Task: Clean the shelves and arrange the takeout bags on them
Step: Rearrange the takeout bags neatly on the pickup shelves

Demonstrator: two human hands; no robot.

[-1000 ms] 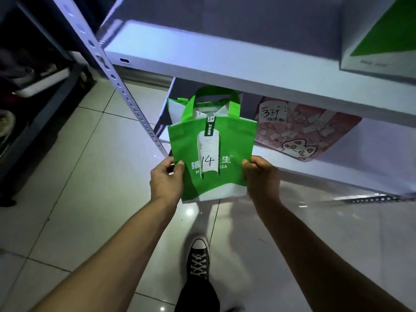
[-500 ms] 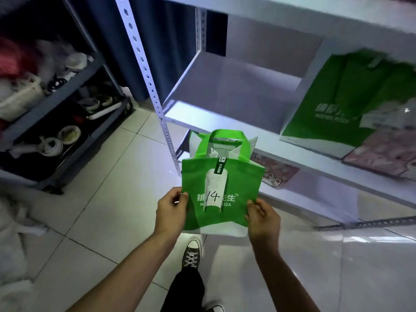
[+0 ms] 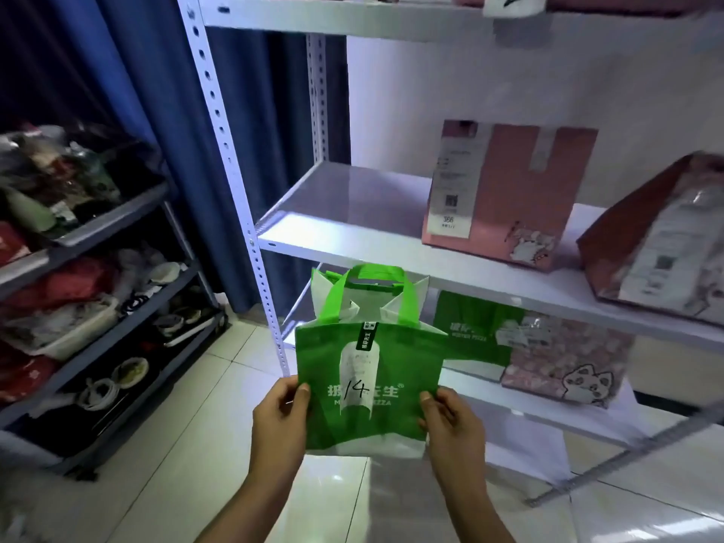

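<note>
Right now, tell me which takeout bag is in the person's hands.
The green bag marked 14, gripped at both sides by the left hand and right hand; every other bag sits on a shelf.

A green takeout bag (image 3: 395, 370) with white gussets, looped handles and a receipt marked "14" is held upright by its lower sides in front of white metal shelves (image 3: 352, 225). A pink box bag (image 3: 509, 190) and a dark red bag (image 3: 658, 237) stand on the middle shelf; a green bag (image 3: 470, 335) and a pink cat-print bag (image 3: 568, 362) sit below.
</note>
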